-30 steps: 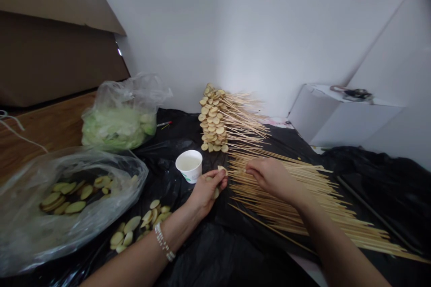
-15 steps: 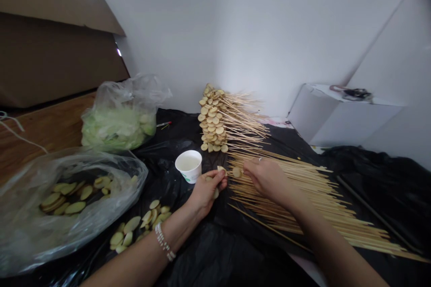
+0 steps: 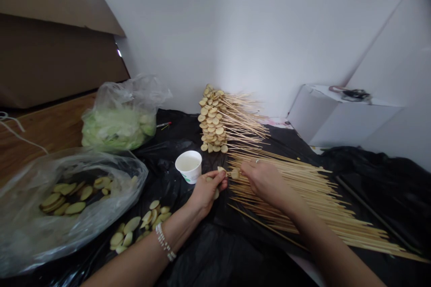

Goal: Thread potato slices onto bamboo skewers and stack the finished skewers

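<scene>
My left hand is curled around several pale potato slices, with one slice edge showing above the fingers. My right hand pinches a thin bamboo skewer just above the loose skewer pile. One round slice sits on the skewer near its tip, a short way from my left fingers. A bracelet of white beads circles my left wrist.
Beyond my hands, finished skewers of sliced potato lie stacked on black plastic sheeting. A white paper cup holds pale liquid. Loose slices lie beside a plastic bag of slices. A bag of pale green vegetable stands behind.
My right hand has moved left toward my left hand, and the slice on the skewer has moved left with it. My left hand has hardly moved.
</scene>
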Tool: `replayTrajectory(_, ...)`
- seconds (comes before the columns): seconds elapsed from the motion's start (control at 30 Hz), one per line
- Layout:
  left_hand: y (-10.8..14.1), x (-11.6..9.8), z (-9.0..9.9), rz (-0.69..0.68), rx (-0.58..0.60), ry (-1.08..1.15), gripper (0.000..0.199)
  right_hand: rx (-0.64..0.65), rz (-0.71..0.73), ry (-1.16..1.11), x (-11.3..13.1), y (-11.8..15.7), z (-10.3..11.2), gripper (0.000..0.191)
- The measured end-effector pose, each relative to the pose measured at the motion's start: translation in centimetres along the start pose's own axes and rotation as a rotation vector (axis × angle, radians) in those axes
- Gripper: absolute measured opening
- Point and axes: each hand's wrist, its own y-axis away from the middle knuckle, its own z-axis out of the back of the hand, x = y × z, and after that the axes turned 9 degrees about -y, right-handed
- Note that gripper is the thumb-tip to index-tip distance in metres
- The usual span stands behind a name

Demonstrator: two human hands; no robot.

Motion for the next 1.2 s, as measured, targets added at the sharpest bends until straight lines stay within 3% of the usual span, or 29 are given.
replayTrajectory(1.0,0.1,0.0,0.3,0.007,0.044,-0.094,0.039,-0.073,0.067,-0.115,-0.7,-0.4,-1.3,0.016)
replayTrajectory(1.2,0.1,0.1,0.2,-0.013,0.056,-0.115,0.037,-0.027,0.008,-0.188,-0.9,-0.3,-0.9,0.018)
